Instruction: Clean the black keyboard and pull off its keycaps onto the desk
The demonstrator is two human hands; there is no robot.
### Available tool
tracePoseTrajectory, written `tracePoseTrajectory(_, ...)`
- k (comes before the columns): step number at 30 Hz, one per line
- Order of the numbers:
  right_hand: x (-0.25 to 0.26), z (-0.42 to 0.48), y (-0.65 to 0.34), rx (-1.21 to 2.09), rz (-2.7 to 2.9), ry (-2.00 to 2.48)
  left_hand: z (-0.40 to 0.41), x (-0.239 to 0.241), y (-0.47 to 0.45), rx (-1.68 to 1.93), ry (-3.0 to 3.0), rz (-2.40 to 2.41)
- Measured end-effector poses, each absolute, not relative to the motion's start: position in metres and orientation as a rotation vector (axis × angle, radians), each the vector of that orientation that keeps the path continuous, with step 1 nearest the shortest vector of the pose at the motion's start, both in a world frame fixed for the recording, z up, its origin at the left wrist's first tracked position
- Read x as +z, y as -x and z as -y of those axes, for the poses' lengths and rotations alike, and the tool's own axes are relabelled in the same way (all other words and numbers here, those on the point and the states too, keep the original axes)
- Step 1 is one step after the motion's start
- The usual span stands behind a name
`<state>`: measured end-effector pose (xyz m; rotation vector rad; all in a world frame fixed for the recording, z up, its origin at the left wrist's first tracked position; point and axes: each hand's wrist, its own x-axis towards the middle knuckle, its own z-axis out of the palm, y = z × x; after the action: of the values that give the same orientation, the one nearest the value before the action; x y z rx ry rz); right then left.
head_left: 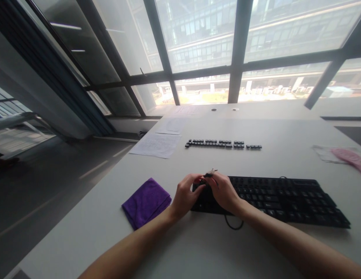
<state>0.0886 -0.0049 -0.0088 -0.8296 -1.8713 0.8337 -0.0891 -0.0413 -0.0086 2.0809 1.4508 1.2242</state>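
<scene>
A black keyboard (270, 197) lies across the right half of the white desk, with its left end under my hands. My right hand (222, 190) is closed over that end, gripping what looks like a wire keycap puller (209, 174); thin metal prongs stick up past the fingertips. My left hand (186, 193) meets it there, thumb and fingers pinched together. Whatever sits between the left fingertips is too small and hidden to make out. Loose black keycaps (218, 143) stand in two neat rows beyond the keyboard.
Left of my hands is a folded purple cloth (147, 203). Paper sheets (157, 145) lie along the desk's left edge. A pink item (347, 156) rests on a pale sheet at far right. A black cable (234, 226) loops out below the keyboard. Windows (197, 35) rise behind the desk.
</scene>
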Motion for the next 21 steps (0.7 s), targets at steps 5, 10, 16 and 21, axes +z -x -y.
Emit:
tracePoseTrajectory(5,-0.014,0.001,-0.087,0.846,1.784,0.943,0.044,-0.001,0.085,1.296,-2.053,-1.371)
tracePoseTrajectory(10,-0.016,-0.001,-0.084,0.918,1.674,0.932,0.011,0.008,0.103,1.347,-1.894,-1.46)
tracePoseTrajectory(16,-0.022,-0.004,-0.084,0.946,1.674,0.925,-0.085,-0.009,0.137,1.213,-1.803,-1.925)
tracePoseTrajectory(21,-0.02,-0.003,-0.084,0.987,1.677,0.905,-0.127,-0.029,0.139,1.197,-1.737,-2.058)
